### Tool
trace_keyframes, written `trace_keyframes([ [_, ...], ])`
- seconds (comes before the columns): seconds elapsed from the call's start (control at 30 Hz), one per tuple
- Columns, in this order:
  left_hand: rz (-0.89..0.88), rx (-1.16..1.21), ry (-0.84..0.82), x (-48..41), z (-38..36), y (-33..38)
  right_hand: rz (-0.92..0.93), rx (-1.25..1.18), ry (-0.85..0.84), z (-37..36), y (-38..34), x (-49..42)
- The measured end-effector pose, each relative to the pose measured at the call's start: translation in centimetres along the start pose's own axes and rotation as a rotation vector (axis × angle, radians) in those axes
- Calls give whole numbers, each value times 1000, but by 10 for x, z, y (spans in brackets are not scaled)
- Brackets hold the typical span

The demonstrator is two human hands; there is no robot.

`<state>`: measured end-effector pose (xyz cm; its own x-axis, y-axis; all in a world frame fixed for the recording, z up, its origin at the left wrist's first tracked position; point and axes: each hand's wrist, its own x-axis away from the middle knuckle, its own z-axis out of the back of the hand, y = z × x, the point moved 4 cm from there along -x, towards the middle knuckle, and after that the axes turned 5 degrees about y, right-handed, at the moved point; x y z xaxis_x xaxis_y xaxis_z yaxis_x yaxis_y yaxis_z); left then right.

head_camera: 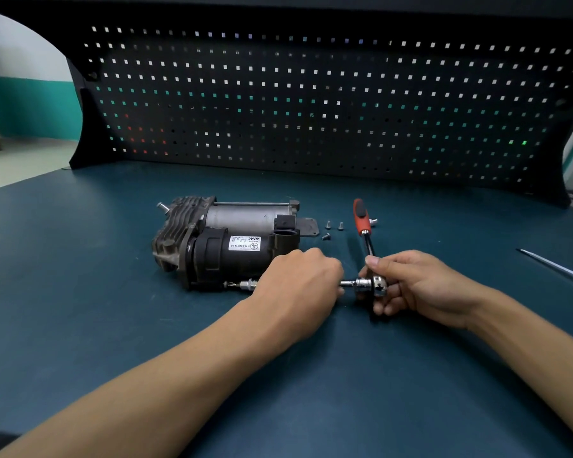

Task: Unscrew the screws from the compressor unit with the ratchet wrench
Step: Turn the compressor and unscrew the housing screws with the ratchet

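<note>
The compressor unit (225, 241), grey and black with a white label, lies on its side on the blue bench mat. A ratchet wrench (364, 246) with a red and black handle points away from me; its chrome head sits near the front. From the head a long extension bar (245, 285) runs left to the compressor's front lower edge. My left hand (298, 282) wraps around the middle of that bar. My right hand (411, 282) grips the ratchet head, thumb on the shaft. Three loose screws (333, 228) lie to the right of the compressor.
A grey metal plate (308, 226) lies behind the compressor's right end. Another small screw (373, 221) peeks out beside the red handle. A thin metal rod (556, 266) rests at the right edge of the mat. A black pegboard (311, 104) walls off the back.
</note>
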<state>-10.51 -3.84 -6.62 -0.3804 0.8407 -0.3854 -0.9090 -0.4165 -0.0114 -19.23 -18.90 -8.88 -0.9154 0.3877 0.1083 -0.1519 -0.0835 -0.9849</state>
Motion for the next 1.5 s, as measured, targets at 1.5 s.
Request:
trace_keyframes([
  [1.5, 6, 103, -75, -6, -3, -2, 42, 54, 97, -1, 0, 1],
])
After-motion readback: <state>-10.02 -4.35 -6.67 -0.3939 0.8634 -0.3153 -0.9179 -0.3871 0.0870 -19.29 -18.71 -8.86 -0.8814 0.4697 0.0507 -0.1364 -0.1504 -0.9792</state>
